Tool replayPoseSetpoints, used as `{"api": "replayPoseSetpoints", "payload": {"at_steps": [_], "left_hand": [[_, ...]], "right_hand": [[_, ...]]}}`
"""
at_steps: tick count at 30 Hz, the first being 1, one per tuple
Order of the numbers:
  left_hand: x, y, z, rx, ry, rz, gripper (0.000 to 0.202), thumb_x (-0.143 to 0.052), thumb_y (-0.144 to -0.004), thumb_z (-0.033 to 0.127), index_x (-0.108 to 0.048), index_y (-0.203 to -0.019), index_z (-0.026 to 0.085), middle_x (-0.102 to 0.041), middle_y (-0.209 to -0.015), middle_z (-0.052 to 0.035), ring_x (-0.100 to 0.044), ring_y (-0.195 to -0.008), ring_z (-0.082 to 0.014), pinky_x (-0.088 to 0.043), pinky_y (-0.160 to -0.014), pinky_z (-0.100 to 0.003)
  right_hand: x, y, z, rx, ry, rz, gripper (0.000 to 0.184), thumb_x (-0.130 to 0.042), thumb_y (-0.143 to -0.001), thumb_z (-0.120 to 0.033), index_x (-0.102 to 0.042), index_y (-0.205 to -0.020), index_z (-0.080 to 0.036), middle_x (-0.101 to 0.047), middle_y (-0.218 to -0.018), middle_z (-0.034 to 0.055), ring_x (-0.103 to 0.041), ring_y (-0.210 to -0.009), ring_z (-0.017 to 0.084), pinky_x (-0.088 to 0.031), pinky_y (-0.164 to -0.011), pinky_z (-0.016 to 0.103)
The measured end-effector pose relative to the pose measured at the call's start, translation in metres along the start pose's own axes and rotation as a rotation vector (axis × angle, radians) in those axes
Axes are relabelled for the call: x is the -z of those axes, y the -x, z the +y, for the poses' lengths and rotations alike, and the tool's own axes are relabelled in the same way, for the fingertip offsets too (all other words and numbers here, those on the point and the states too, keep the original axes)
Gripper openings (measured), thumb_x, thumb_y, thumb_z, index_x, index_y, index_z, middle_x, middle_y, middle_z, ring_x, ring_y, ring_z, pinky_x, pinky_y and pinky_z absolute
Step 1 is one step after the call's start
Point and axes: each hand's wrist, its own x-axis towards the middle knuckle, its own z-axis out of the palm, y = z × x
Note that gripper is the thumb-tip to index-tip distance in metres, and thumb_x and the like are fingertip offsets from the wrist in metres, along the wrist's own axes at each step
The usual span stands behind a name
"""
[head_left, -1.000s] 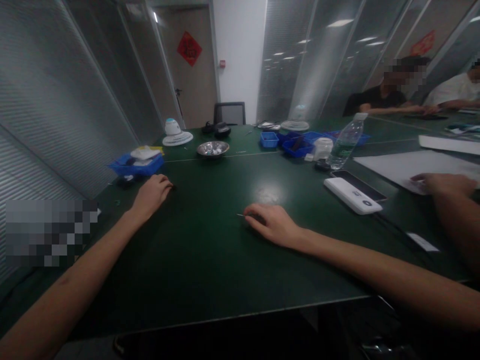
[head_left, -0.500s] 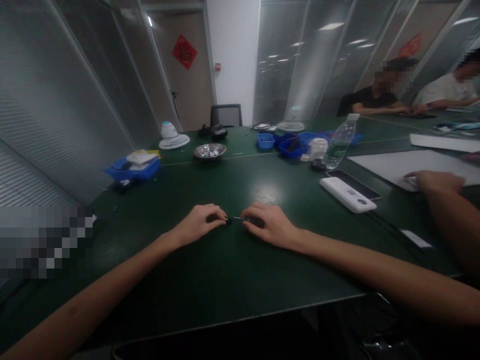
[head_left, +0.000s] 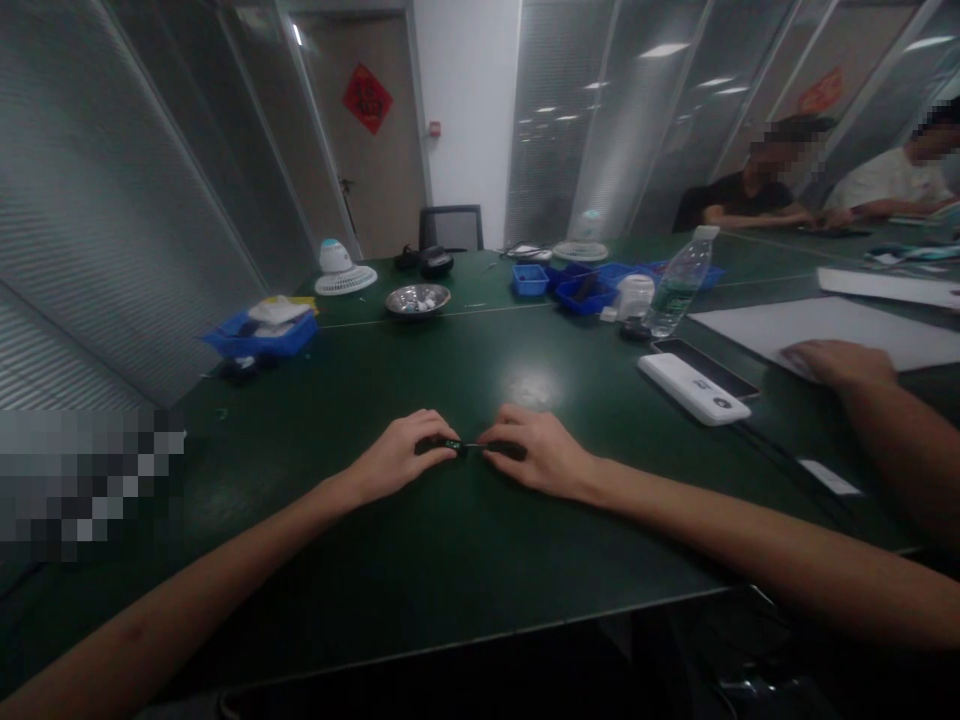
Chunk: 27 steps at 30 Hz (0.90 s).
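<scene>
Above the green table (head_left: 420, 550), my left hand (head_left: 394, 455) pinches a small black part (head_left: 454, 446) between thumb and fingers. Opposite it, my right hand (head_left: 546, 452) is closed around a tool with a thin, straight metal shaft (head_left: 472, 446); its grip is mostly hidden by my fingers. The shaft points left and its tip meets the black part, or lies right at it. The exact contact is too small to make out.
A white power bank (head_left: 694, 390) with a cable, a phone (head_left: 706, 368) and a plastic bottle (head_left: 681, 285) stand to the right. Another person's hand (head_left: 844, 362) rests on a white board (head_left: 810, 325). Farther back are a metal bowl (head_left: 418, 301) and blue trays (head_left: 262, 343).
My two hands have come closer together. The shaft's tip, apart from the black part before, is now at it. The other person's hand has shifted left.
</scene>
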Motion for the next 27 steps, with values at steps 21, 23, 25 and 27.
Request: {"api": "replayPoseSetpoints", "payload": {"at_steps": [21,23,25,27], "left_hand": [[-0.0051,-0.0027,0.0017,-0.014,0.009,-0.042,0.02,-0.062,-0.101,0.036,-0.072,-0.107,0.019,-0.066,-0.104,-0.0064,-0.061,-0.089,-0.0183,-0.048,-0.079,-0.03],[-0.0078,-0.0026,0.002,-0.038,-0.005,-0.039,0.021,-0.065,-0.1,0.037,-0.071,-0.108,0.019,-0.065,-0.105,-0.0069,-0.061,-0.091,-0.019,-0.048,-0.08,-0.03],[-0.0097,-0.0027,0.0025,-0.054,-0.004,-0.032,0.02,-0.065,-0.1,0.036,-0.07,-0.109,0.019,-0.065,-0.106,-0.007,-0.061,-0.093,-0.0195,-0.049,-0.081,-0.031],[-0.0104,-0.0028,0.0033,-0.055,0.001,-0.032,0.019,-0.066,-0.099,0.035,-0.07,-0.11,0.019,-0.064,-0.106,-0.0068,-0.061,-0.093,-0.0194,-0.049,-0.081,-0.032]], "right_hand": [[-0.0055,0.0017,0.0006,0.107,0.079,0.037,0.028,-0.059,-0.104,-0.028,-0.071,-0.128,-0.023,-0.062,-0.109,0.0086,-0.065,-0.084,0.018,-0.054,-0.071,0.031],[-0.0057,0.0003,-0.0011,0.131,0.07,0.023,0.027,-0.058,-0.104,-0.028,-0.071,-0.128,-0.023,-0.062,-0.109,0.0086,-0.064,-0.083,0.017,-0.053,-0.071,0.03],[-0.0058,-0.001,-0.0024,0.144,0.048,0.016,0.027,-0.058,-0.104,-0.027,-0.071,-0.127,-0.022,-0.062,-0.109,0.0087,-0.064,-0.082,0.017,-0.053,-0.071,0.03],[-0.0054,-0.0018,-0.0031,0.143,0.016,0.005,0.026,-0.059,-0.104,-0.028,-0.07,-0.127,-0.021,-0.062,-0.109,0.0087,-0.064,-0.084,0.017,-0.054,-0.072,0.03]]}}
